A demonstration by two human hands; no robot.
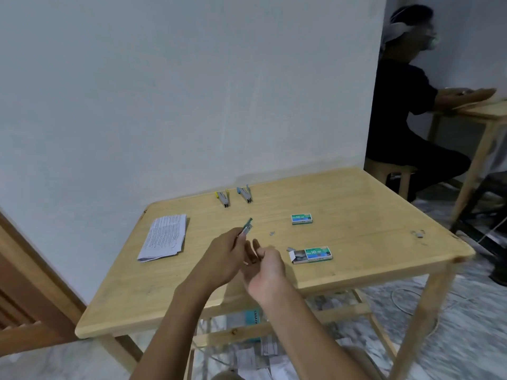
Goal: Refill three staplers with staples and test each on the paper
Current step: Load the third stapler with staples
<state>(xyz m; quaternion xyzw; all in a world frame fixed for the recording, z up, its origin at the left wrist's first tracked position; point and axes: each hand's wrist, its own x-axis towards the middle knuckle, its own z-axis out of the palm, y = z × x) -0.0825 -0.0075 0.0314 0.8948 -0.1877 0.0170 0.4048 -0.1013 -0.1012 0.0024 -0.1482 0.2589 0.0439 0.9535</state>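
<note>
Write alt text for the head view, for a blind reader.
Over a wooden table, a left hand grips a stapler, the right hand close beside it. On it lie a yellow-trimmed stapler, a blue-trimmed stapler, a paper stack, a closed staple box and an open staple box.

Counter (pixel 356 204) is light wood with a matt varnish, visible grain and a few scuffs and dark marks. All three staplers look like bare grey metal with coloured plastic ends: yellow stapler (pixel 223 198), blue stapler (pixel 244 193), and the greenish held stapler (pixel 247 225) in the left hand (pixel 222 256); loose staples (pixel 419 233) are dull grey metal. Paper stack (pixel 164 237) is matt white printed paper, closed staple box (pixel 301 219) and open staple box (pixel 315 254) are printed card with a slight sheen, wall (pixel 164 91) is flat matt paint, floor (pixel 466 338) is smooth marble-pattern tile.
</note>
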